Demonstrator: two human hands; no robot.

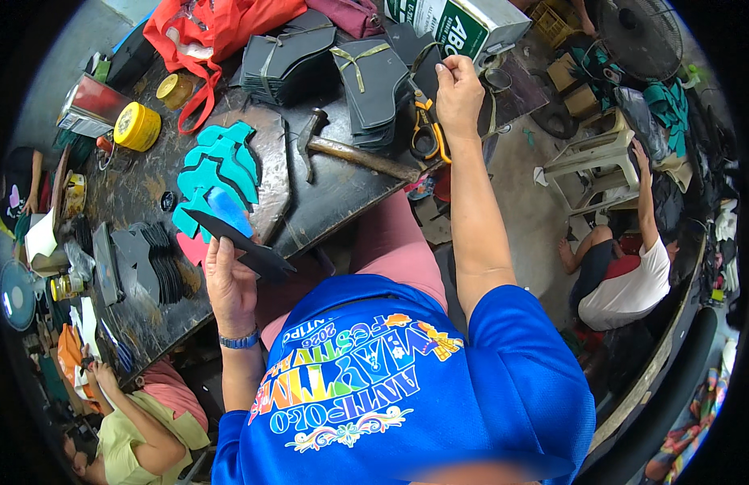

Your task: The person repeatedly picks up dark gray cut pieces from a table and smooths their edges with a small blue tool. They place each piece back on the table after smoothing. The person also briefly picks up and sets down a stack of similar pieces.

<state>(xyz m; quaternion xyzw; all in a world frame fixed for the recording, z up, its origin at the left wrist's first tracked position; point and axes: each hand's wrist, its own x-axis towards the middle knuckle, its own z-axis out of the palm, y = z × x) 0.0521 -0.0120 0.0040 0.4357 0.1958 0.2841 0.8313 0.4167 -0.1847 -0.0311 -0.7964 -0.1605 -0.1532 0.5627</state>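
My left hand (231, 283) is closed on a thin, flat black cut piece (241, 245), held tilted at the table's near edge. Beside it lie overlapping teal cut pieces (221, 166), with a blue patch (229, 208) near the held piece. My right hand (459, 95) is raised at the far right of the table, thumb and finger pinched together; what they hold, if anything, I cannot make out. Close to that hand are orange-handled scissors (428, 139) and a stack of black cut pieces (370, 89) tied with a strip.
A hammer (354, 153) lies by a worn metal plate (271, 174). Another tied black stack (286, 65), a red bag (221, 32) and a yellow tub (138, 127) stand farther back. More black pieces (148, 263) sit left. Co-workers sit lower left and right, near a plastic stool (589, 166).
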